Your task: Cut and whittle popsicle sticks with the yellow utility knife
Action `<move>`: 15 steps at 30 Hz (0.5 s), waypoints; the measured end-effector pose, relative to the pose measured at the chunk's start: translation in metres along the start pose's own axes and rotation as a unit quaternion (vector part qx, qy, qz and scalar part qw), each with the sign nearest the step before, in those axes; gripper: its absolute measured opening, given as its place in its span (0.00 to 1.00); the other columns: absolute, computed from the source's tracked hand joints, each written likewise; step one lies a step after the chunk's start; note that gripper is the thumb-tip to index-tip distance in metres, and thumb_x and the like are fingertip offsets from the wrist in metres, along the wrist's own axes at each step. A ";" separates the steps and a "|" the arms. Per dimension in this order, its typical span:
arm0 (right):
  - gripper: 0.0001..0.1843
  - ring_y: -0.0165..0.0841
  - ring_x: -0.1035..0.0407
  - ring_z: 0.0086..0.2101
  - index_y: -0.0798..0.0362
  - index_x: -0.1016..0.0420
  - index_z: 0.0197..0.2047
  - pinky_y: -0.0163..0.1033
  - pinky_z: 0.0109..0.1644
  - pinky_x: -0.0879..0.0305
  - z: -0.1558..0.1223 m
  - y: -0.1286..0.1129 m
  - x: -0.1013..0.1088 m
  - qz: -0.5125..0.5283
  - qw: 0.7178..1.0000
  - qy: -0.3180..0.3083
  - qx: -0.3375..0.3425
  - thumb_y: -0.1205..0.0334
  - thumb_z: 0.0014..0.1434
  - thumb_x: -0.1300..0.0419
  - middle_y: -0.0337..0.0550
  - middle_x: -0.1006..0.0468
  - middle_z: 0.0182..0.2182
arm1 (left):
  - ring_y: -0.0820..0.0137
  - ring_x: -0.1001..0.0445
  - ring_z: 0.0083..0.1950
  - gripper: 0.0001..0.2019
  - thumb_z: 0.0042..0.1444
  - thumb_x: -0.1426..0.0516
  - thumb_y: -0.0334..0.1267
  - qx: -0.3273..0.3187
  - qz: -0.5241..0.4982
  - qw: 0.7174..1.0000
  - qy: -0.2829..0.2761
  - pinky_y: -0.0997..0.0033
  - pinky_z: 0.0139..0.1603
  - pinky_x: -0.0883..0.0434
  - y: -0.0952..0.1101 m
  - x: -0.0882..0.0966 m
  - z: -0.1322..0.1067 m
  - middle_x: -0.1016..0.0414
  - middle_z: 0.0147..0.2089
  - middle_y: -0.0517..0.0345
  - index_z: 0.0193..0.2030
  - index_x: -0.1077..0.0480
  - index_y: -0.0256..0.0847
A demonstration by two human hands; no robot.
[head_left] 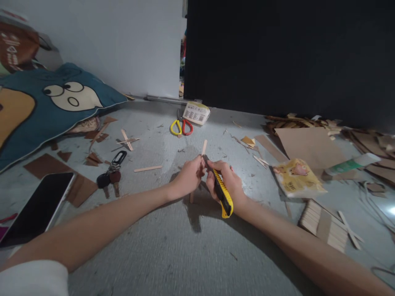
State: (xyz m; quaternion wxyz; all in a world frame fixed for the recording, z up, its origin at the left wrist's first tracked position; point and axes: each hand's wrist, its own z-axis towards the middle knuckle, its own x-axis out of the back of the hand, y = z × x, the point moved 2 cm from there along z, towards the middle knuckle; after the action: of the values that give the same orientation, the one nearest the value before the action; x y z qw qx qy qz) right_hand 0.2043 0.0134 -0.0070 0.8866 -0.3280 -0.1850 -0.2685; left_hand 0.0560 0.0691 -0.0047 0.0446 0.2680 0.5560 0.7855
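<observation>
My left hand is closed around a wooden craft stick, whose pale tip sticks out above the fingers. In my right hand lies a yellow and black utility knife, its front end angled up against the stick beside my left fingertips. The blade itself is too small to make out. Both hands meet just above the grey tabletop. Beyond them are scissors with one yellow and one red handle. A loose craft stick lies flat to the left of my left hand.
On the left are keys, a phone, brown cardboard scraps and a blue cushion. To the right lie a yellow packet, a bundle of craft sticks, a glue tube and cardboard. A dark panel stands behind.
</observation>
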 end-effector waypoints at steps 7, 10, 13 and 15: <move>0.13 0.35 0.21 0.32 0.47 0.29 0.56 0.40 0.36 0.25 0.004 -0.004 0.006 -0.005 0.999 0.029 0.013 0.62 0.70 0.43 0.43 0.17 0.38 | 0.72 0.37 0.30 0.10 0.55 0.48 0.22 -0.029 0.009 0.999 -0.020 0.71 0.33 0.40 -0.001 0.001 -0.001 0.35 0.28 0.65 0.33 0.41 0.43; 0.11 0.33 0.23 0.29 0.46 0.29 0.55 0.39 0.33 0.27 0.004 -0.006 0.009 0.001 0.998 0.057 -0.010 0.61 0.71 0.45 0.40 0.18 0.36 | 0.72 0.37 0.30 0.11 0.53 0.48 0.21 -0.039 0.033 0.998 -0.039 0.71 0.32 0.41 -0.002 0.001 -0.003 0.35 0.28 0.66 0.35 0.40 0.43; 0.11 0.33 0.22 0.30 0.46 0.29 0.55 0.38 0.33 0.26 0.005 -0.009 0.010 0.001 0.999 0.052 0.006 0.62 0.70 0.44 0.40 0.18 0.36 | 0.72 0.37 0.30 0.11 0.53 0.48 0.22 -0.037 0.037 0.998 -0.035 0.71 0.33 0.41 -0.002 0.000 -0.004 0.35 0.28 0.66 0.35 0.40 0.44; 0.13 0.33 0.21 0.33 0.46 0.29 0.56 0.38 0.36 0.25 0.006 -0.010 0.009 -0.008 0.999 0.038 0.019 0.64 0.70 0.44 0.41 0.18 0.37 | 0.72 0.36 0.30 0.09 0.56 0.47 0.24 -0.030 0.017 0.999 -0.028 0.71 0.34 0.40 -0.002 0.000 -0.002 0.35 0.28 0.66 0.34 0.41 0.44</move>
State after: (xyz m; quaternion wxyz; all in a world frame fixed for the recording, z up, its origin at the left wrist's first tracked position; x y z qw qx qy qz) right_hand 0.2049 0.0082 0.0067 0.8971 -0.2986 -0.1588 -0.2844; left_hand 0.0545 0.0679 -0.0074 0.0549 0.2975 0.5265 0.7945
